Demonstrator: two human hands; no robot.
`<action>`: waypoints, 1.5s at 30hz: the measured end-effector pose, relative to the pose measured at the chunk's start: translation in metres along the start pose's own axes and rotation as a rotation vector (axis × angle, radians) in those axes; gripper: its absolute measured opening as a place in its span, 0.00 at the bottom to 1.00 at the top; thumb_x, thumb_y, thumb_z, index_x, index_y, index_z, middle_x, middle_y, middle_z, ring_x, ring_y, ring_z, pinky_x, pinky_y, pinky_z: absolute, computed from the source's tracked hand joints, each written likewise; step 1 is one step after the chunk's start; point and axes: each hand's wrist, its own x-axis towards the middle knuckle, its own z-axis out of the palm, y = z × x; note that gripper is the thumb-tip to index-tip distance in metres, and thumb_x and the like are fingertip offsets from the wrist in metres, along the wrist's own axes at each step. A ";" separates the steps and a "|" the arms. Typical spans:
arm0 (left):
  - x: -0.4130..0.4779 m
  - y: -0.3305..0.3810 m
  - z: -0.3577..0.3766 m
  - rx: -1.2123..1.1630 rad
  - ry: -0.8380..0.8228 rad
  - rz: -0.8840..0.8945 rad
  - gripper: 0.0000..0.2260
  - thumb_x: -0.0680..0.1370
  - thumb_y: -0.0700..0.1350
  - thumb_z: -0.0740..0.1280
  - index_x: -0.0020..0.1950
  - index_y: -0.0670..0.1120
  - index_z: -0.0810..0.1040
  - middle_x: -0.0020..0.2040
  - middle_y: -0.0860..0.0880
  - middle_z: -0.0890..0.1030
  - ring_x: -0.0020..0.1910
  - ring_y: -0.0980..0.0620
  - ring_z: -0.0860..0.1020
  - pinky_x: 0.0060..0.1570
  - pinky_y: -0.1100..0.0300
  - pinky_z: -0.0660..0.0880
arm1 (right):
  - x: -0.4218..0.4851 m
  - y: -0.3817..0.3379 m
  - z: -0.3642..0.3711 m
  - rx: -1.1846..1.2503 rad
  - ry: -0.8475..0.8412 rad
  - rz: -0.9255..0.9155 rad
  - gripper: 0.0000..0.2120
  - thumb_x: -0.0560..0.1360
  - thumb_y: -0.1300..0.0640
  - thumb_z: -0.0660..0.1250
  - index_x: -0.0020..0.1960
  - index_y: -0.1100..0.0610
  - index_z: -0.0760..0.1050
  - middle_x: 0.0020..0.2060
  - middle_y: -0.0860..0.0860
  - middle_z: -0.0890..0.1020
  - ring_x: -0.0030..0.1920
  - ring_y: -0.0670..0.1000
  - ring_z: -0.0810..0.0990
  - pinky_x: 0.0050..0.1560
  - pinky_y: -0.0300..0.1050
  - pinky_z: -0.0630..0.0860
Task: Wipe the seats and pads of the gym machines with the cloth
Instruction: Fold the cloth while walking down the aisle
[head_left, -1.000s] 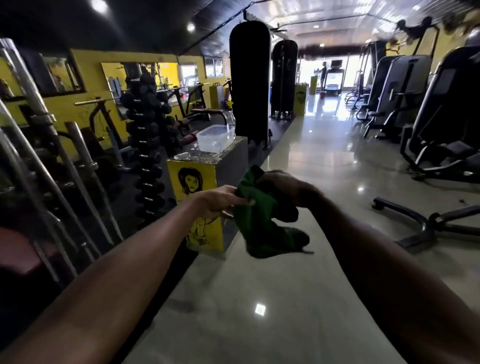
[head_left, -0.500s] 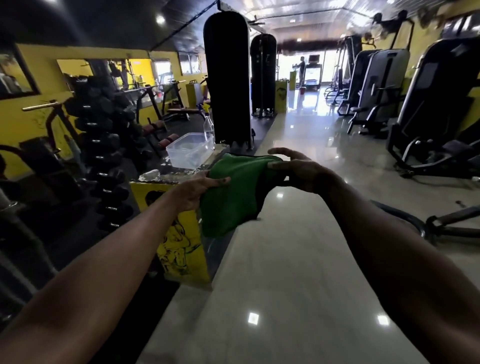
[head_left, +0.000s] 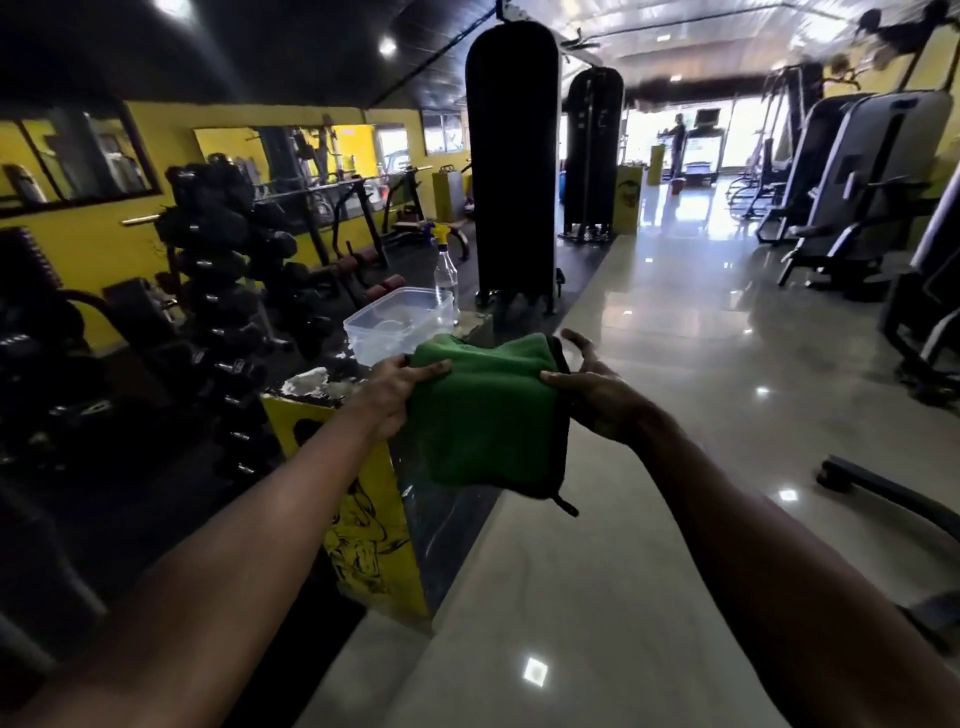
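Gripping one green cloth (head_left: 485, 415) with black edging, left hand (head_left: 397, 387) and right hand (head_left: 597, 397) stretch it flat in mid-air before one clear tub (head_left: 397, 325) and one spray bottle (head_left: 445, 270).

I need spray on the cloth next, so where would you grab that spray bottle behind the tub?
Judging by its pose, take the spray bottle by its clear body just under the yellow trigger head, coming from the right: it stands upright on the yellow stand, with the plastic tub crowding its left and front.
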 end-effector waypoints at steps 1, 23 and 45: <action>0.008 0.000 0.008 0.010 0.033 0.020 0.22 0.71 0.39 0.76 0.63 0.36 0.75 0.59 0.36 0.82 0.53 0.38 0.83 0.47 0.49 0.83 | 0.009 -0.002 -0.009 0.008 -0.017 0.005 0.39 0.76 0.72 0.68 0.74 0.37 0.63 0.67 0.62 0.75 0.59 0.64 0.82 0.50 0.54 0.84; 0.178 0.034 -0.039 0.477 0.144 0.056 0.17 0.72 0.40 0.76 0.59 0.41 0.80 0.51 0.42 0.83 0.48 0.44 0.80 0.46 0.50 0.77 | 0.273 -0.020 -0.040 -0.404 -0.056 -0.026 0.12 0.80 0.54 0.71 0.63 0.54 0.80 0.53 0.51 0.86 0.54 0.50 0.85 0.42 0.38 0.80; 0.475 0.039 -0.151 -0.111 0.732 0.003 0.14 0.81 0.34 0.59 0.60 0.52 0.71 0.60 0.40 0.74 0.50 0.41 0.78 0.46 0.45 0.80 | 0.640 0.016 0.012 -0.684 0.083 0.027 0.08 0.73 0.55 0.78 0.49 0.52 0.81 0.43 0.54 0.83 0.31 0.48 0.75 0.19 0.34 0.66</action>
